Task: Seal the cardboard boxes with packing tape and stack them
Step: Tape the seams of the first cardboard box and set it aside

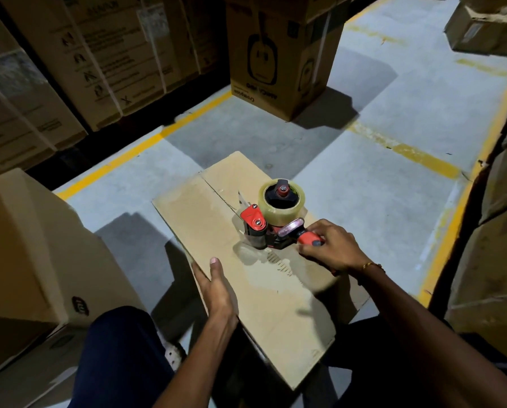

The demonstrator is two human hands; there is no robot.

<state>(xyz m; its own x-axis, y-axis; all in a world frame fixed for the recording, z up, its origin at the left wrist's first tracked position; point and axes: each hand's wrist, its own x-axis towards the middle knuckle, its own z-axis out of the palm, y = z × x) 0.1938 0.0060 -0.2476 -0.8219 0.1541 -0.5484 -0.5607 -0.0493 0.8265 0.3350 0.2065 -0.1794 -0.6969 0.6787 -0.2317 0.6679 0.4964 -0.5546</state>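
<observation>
Both forearms bare to frame edge; no sleeves visible. Right wrist: thin gold-coloured bracelet (371, 265), with thin dark-reddish thread band just beside it on wrist. Left hand (216, 287): no ring, no band visible; short pale thumbnail. Right hand (330, 244): no ring visible on parts shown. Legs: dark navy trousers (119, 357), plain fabric, no markings seen. Small patch of pale, speckled footwear (174, 352) visible between left knee and left forearm; type cannot be told.
</observation>
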